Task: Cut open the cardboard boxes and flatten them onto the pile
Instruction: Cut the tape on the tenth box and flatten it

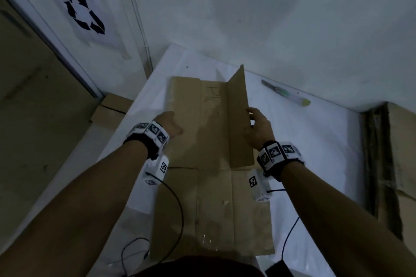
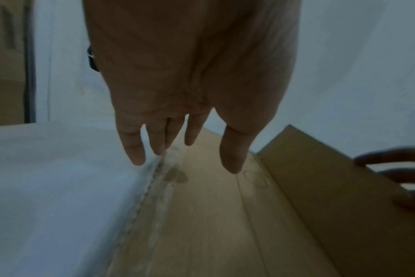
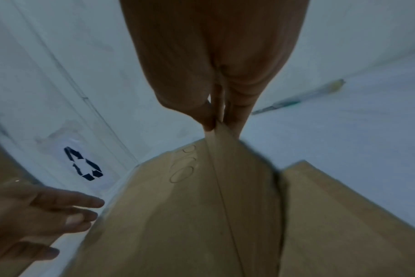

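Cardboard, brown: the opened-out box lies mostly flat on the white table in front of me, reaching from the near edge toward the wall. One long flap stands up on edge along its right side.

Head view: my right hand sits at the flap's upper edge, thumb on the inner face, fingers behind, pinching it. My left hand is over the sheet's left margin, fingers straight, holding nothing; contact with the board cannot be judged from here. A utility knife lies well apart on the table, beyond and right of the right hand. A recycling sign hangs on the wall at left. Other cardboard lies on the floor left of the table, and more cardboard stands at the far right.

Left wrist view: left fingers are extended and slightly spread, tips just above the left edge of the cardboard, where tape residue runs along it. The raised flap is at right, with dark fingers of the right hand wrapped over it.

Right wrist view: only here is the pinch plain; the thumb and fingers close on the flap's thin edge. The left hand is loose and empty at lower left. Pencilled ovals show on the panel.
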`<action>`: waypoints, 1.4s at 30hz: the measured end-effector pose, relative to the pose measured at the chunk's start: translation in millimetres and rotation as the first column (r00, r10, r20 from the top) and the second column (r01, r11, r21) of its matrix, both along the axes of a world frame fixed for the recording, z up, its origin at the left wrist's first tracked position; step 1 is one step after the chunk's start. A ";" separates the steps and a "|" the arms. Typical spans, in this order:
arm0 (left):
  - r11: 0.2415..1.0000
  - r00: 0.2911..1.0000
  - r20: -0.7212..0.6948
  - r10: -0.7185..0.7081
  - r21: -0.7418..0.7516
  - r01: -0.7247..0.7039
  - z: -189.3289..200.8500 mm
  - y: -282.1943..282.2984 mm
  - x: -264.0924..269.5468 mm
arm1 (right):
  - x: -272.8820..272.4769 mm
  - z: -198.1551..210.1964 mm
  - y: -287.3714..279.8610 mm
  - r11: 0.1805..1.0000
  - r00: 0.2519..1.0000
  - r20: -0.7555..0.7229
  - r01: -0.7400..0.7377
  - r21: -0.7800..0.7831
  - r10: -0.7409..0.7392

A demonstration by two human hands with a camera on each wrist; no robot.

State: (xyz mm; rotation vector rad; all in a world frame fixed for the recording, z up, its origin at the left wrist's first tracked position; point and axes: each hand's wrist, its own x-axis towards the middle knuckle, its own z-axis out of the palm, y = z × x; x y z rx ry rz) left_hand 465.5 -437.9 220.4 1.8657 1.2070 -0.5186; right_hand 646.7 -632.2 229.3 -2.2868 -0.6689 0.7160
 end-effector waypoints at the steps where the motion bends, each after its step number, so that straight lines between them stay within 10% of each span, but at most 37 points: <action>1: 0.998 0.998 -0.028 -0.059 0.012 0.059 -3.5 -5.8 0.9 | 3.4 -3.6 -2.1 0.999 0.999 -0.016 0.051 0.012 -0.051; 8: 0.992 0.993 0.013 -0.120 0.042 0.119 -12.2 4.1 18.6 | 39.7 -23.8 3.0 0.979 0.979 -0.016 0.202 -0.017 -0.203; 17: 0.945 0.955 -0.146 -0.260 0.164 0.282 -51.3 53.5 66.0 | 52.5 -75.5 54.3 0.788 0.955 0.039 -0.220 -0.575 0.294; 26: 0.869 0.885 -0.214 -0.415 0.195 0.455 -75.0 98.8 105.6 | 86.8 -86.8 106.9 0.694 0.842 0.069 -0.392 -0.604 0.536; 42: 0.694 0.751 -0.230 -0.619 0.287 0.660 -80.1 143.6 119.2 | 125.1 -92.7 163.8 0.740 0.879 0.165 -0.260 -0.620 0.447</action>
